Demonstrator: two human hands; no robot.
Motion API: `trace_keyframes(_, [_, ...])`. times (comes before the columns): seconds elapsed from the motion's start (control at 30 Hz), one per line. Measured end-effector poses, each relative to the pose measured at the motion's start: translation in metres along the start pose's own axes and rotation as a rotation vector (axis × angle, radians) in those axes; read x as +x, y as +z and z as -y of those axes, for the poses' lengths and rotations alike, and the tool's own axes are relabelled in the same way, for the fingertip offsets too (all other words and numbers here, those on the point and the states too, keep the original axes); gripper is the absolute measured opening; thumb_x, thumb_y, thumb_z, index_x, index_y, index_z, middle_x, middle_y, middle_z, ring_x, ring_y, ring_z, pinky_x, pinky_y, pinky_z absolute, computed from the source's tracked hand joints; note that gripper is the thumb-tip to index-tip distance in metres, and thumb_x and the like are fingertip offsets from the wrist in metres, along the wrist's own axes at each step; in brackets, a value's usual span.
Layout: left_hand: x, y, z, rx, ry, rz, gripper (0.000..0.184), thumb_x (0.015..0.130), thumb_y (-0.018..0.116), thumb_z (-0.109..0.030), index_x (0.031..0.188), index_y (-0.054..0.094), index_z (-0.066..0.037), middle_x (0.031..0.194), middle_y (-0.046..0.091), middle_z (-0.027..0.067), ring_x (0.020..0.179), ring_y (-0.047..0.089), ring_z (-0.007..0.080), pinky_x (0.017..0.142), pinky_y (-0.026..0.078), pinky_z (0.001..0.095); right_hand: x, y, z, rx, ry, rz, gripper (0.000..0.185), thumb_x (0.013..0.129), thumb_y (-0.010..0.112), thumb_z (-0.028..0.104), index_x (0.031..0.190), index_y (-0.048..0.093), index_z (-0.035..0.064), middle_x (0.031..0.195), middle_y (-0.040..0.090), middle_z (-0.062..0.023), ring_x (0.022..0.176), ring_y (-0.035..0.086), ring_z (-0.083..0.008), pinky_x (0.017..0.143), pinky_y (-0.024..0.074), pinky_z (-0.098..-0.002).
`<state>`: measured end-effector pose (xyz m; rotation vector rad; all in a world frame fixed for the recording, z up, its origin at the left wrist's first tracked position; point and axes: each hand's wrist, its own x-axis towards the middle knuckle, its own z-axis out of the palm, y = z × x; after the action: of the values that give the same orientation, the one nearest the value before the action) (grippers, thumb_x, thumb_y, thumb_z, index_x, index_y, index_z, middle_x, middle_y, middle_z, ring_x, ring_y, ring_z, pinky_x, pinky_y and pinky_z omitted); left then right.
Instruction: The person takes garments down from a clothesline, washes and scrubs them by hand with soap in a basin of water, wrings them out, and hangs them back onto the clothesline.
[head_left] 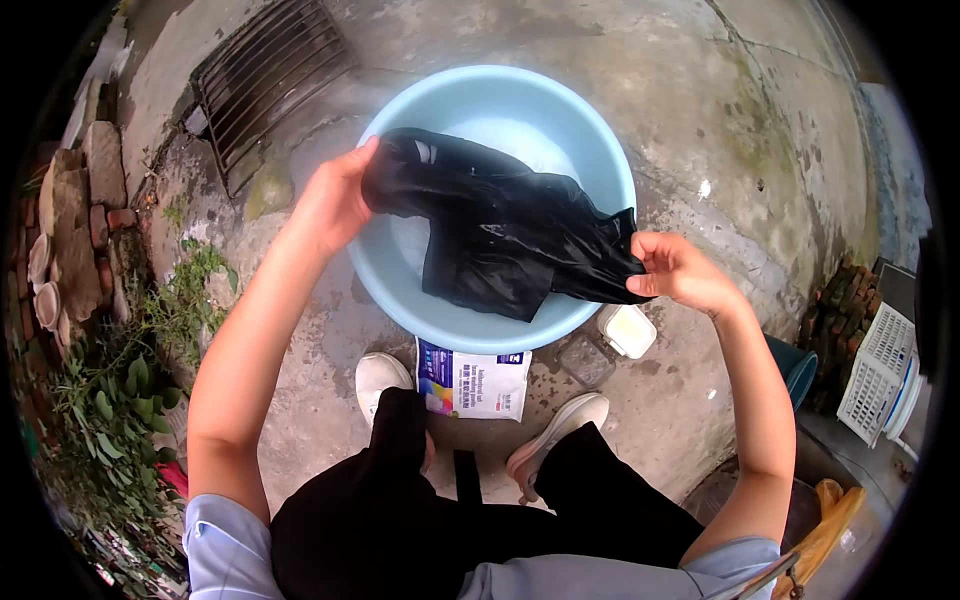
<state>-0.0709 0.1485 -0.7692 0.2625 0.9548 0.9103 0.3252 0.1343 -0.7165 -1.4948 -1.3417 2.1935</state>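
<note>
A dark, wet-looking garment (490, 225) is stretched out over a light blue basin (470, 338); its exact kind is hard to tell. My left hand (345, 195) grips its left end at the basin's left rim, with part of the fingers hidden behind the cloth. At the right rim, my right hand (675, 270) pinches the other end between thumb and fingers. Whitish water or suds (510, 140) show inside the basin behind the cloth. Below the basin lies a white and purple packet (475, 385) with printed text.
A small white container (628, 330) and a clear plastic box (587, 360) stand right of the packet. A metal drain grate (265, 85) lies upper left. Plants and bricks line the left side; a white basket (878, 375) and a green bucket (792, 370) are at right.
</note>
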Motion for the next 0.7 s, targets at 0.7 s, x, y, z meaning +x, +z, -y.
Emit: trace_keyframes(0.7, [-0.078, 0.088, 0.004, 0.159, 0.029, 0.486, 0.061, 0.092, 0.059, -0.034, 0.135, 0.042, 0.005, 0.126, 0.058, 0.0145, 0.114, 0.058, 0.0211, 0.1, 0.044, 0.0323, 0.124, 0.116, -0.002, 0.558, 0.043, 0.013, 0.024, 0.093, 0.057, 0.026, 0.108, 0.066, 0.0092, 0.1, 0.067, -0.0046, 0.09, 0.062, -0.0143, 0.079, 0.0514, -0.0309])
